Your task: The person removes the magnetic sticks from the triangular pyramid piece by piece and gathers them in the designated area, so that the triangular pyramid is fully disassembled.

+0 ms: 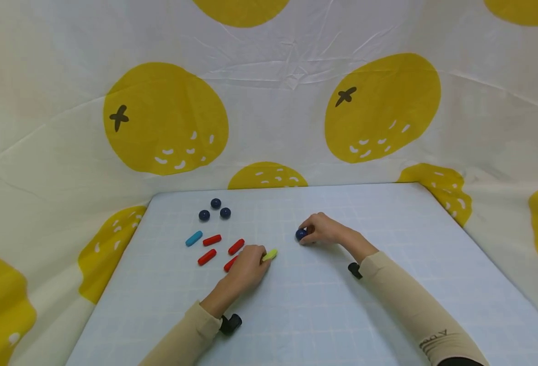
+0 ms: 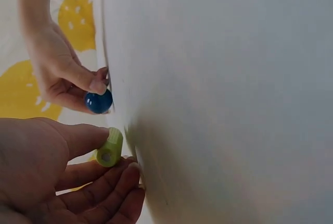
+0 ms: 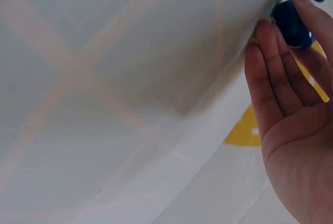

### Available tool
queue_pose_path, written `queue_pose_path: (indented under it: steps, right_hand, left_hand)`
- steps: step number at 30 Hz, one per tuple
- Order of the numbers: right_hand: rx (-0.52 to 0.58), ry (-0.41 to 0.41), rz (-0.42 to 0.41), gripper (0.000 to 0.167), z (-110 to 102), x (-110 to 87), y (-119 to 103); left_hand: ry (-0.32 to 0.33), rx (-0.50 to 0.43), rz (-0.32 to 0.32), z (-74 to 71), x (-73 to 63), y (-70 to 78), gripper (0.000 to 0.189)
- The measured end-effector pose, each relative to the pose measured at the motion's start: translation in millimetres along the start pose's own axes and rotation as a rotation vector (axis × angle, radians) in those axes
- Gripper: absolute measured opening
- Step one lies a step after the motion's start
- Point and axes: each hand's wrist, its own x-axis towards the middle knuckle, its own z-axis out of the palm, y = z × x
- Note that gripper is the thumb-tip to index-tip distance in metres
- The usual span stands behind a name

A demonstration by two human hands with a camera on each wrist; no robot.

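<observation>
My left hand (image 1: 248,265) pinches a yellow-green stick (image 1: 270,254) between thumb and fingers, just above the table. In the left wrist view this yellow-green stick (image 2: 110,148) looks like a short ribbed cylinder with a round hollow in its end. Farther right, my right hand (image 1: 324,229) holds a glossy dark blue ball (image 1: 301,234) by its fingertips, close over the cloth. The right wrist view shows the ball (image 3: 292,24) between thumb and fingers. Several red sticks (image 1: 212,240) lie left of my left hand, one partly hidden behind it.
Three more dark blue balls (image 1: 216,203) sit in a group at the back left of the table (image 1: 324,315). A light blue stick (image 1: 193,238) lies in front of them, beside the red ones. Behind the table hangs a white curtain (image 1: 273,122) with yellow fruit shapes.
</observation>
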Motion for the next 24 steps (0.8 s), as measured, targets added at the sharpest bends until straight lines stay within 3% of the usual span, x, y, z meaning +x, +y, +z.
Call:
queue_pose_path:
  steps: [13, 18, 24]
  right_hand:
    - [0.01, 0.017, -0.002, 0.035, -1.1, 6.5, -5.5]
    - [0.071, 0.074, -0.006, 0.036, 1.2, 28.1, -16.2]
    - [0.082, 0.13, 0.03, 0.037, 5.3, 68.2, -31.5]
  left_hand:
    - [-0.034, 0.026, -0.019, -4.2, -8.6, -2.5, 0.017]
    - [-0.05, 0.049, -0.033, -2.6, -7.4, -2.7, 0.023]
    - [-0.07, 0.048, -0.066, -1.6, -7.2, -2.4, 0.026]
